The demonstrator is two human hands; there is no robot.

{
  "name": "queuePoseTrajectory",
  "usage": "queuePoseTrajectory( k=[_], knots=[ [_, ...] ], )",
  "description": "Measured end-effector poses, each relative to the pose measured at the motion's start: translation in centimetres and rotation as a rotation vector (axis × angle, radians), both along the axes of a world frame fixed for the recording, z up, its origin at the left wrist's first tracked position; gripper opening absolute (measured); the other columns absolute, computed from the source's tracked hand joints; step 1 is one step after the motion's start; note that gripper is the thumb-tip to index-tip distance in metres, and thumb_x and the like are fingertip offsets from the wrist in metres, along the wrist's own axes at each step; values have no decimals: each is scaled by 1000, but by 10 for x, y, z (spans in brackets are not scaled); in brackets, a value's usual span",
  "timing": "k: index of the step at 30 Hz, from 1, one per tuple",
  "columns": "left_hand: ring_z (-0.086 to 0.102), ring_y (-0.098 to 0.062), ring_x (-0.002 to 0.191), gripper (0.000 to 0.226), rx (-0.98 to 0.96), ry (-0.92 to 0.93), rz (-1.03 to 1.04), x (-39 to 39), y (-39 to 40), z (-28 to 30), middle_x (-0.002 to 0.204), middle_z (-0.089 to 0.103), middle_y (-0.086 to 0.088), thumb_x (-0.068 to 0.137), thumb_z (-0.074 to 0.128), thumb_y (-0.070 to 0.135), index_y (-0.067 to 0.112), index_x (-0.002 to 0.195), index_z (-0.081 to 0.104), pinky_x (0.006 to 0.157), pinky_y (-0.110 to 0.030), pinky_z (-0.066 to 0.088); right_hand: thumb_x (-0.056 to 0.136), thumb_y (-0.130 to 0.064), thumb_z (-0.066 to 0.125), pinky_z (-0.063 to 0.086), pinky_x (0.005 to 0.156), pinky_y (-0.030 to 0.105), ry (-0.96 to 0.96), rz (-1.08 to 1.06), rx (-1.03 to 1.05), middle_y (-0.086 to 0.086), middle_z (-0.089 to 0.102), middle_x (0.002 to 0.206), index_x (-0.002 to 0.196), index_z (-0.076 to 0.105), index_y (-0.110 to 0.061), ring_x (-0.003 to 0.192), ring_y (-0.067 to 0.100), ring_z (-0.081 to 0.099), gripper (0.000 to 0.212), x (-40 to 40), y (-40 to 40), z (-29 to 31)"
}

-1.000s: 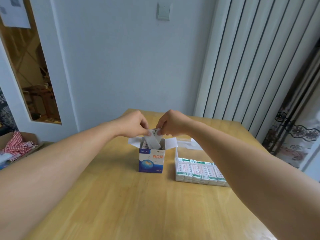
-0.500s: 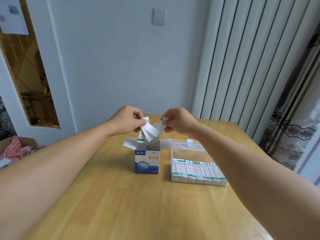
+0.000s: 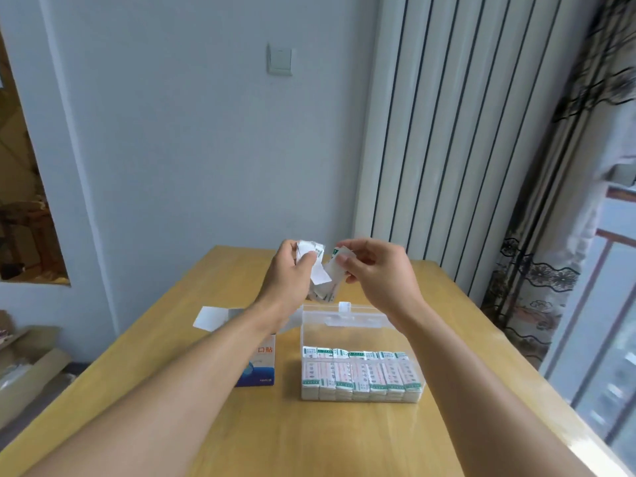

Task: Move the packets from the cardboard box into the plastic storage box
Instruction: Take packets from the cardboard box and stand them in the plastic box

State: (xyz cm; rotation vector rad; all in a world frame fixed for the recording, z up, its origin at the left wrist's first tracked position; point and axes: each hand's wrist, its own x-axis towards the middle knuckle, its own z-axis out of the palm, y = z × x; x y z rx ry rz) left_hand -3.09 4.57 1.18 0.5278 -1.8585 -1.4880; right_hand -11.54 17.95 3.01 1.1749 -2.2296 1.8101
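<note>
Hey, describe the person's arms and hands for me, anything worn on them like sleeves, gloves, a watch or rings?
Both forearms are bare along their whole visible length; no sleeve edge shows in the head view. The left hand and right hand wear no gloves. No watch, bracelet or band shows on either wrist, and no ring is visible on the fingers that can be seen.

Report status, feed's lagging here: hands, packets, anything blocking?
Left hand and right hand both gripping packets, above table. Storage box open, front row full. Nothing blocking.
</note>
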Motion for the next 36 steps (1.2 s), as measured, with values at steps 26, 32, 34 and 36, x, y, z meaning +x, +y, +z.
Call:
queuePoseTrajectory(
  k=[26, 32, 34, 36],
  knots=[
    [73, -23, 67, 45, 680, -152, -427, -22, 58, -19, 92, 77, -10, 109, 37, 41, 11, 111, 69, 44, -21, 47, 83, -29, 83, 44, 60, 14, 247, -173, 300, -12, 72, 87, 72, 66, -35, 87, 1, 64, 21, -42, 32, -20],
    [68, -20, 61, 33, 745, -102, -317, -21, 54, -21, 85, 75, -12, 108, 44, 26, 2, 115, 65, 41, -21, 48, 85, -25, 82, 54, 71, 17, 208, -176, 43, -14, 74, 83, 82, 72, -24, 81, -2, 69, 10, -43, 39, -11],
    [69, -20, 63, 30, 756, -87, -301, -21, 53, -21, 89, 76, -13, 107, 45, 21, 1, 119, 63, 43, -22, 50, 85, -17, 82, 51, 69, 13, 294, -183, -104, -14, 75, 81, 85, 75, -18, 77, -3, 69, 7, -38, 38, -8],
    [68, -20, 65, 29, 753, -75, -290, -21, 55, -20, 89, 77, -12, 107, 45, 19, 0, 117, 64, 44, -22, 50, 85, -12, 81, 47, 67, 8, 386, -142, -47, -19, 73, 79, 83, 77, -20, 76, -8, 67, 9, -34, 38, -7]
  ],
)
